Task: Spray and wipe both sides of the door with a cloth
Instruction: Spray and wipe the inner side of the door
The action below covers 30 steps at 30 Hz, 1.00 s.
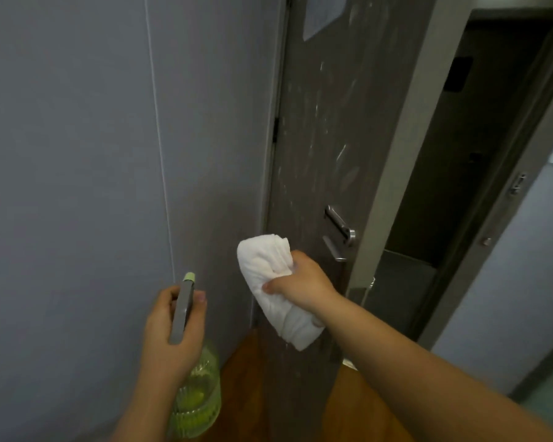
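The right hand [304,282] had a bunched white cloth [275,288] clamped in its fingers [268,287], thumb on top, pressed to the dark door [332,138] just below and left of the door handle [340,226]. The left hand [170,333] was wrapped tight round the green spray bottle [198,397], further left of the handle, nozzle aimed at the grey wall [77,154]. White smears streaked the door above the handle; couldn't read any label or writing
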Available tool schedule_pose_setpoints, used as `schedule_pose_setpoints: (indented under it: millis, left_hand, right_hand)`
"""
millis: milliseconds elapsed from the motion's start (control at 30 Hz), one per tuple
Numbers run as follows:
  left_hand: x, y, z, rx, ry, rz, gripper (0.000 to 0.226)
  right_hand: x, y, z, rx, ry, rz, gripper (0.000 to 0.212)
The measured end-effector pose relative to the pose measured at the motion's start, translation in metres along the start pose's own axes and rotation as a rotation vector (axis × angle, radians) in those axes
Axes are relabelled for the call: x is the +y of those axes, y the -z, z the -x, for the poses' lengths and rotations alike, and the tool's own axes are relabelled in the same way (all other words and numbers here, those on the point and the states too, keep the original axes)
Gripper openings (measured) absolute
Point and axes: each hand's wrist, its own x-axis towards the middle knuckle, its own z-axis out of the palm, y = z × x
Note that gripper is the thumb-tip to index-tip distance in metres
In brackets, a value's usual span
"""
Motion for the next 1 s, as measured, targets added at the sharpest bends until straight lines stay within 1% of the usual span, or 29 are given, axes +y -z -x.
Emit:
schedule_pose_setpoints:
  millis: [100, 200, 333, 400, 600, 733, 867, 933, 1000]
  left_hand:
    - [0.002, -0.017, -0.001, -0.047, 0.021, -0.003, 0.01]
    - [0.003, -0.036, -0.002, -0.077, 0.041, -0.014, 0.01]
    - [0.003, -0.07, -0.009, -0.113, 0.073, -0.025, 0.01]
    - [0.002, -0.09, -0.014, -0.145, 0.087, -0.036, 0.01]
    - [0.005, -0.16, -0.038, -0.251, 0.052, -0.06, 0.01]
    - [0.01, -0.223, -0.06, -0.309, 0.045, -0.046, 0.011]
    - [0.014, -0.291, -0.085, -0.376, 0.012, -0.055, 0.009]
    - [0.017, -0.325, -0.094, -0.391, -0.037, -0.05, 0.007]
    - [0.019, -0.356, -0.103, -0.401, -0.063, -0.017, 0.008]
  right_hand:
    - [0.032, -0.004, -0.026, 0.096, -0.123, 0.022, 0.074]
    - [0.07, 0.003, -0.037, 0.195, -0.16, 0.233, 0.065]
    - [0.115, 0.022, -0.048, 0.284, -0.17, 0.444, 0.07]
    - [0.13, 0.037, -0.057, 0.314, -0.17, 0.436, 0.067]
    - [0.161, 0.092, -0.092, 0.374, -0.235, 0.265, 0.063]
    - [0.182, 0.133, -0.121, 0.369, -0.291, 0.214, 0.062]
    - [0.207, 0.172, -0.147, 0.359, -0.287, 0.246, 0.066]
    - [0.222, 0.193, -0.162, 0.342, -0.269, 0.294, 0.066]
    - [0.237, 0.213, -0.18, 0.358, -0.273, 0.29, 0.068]
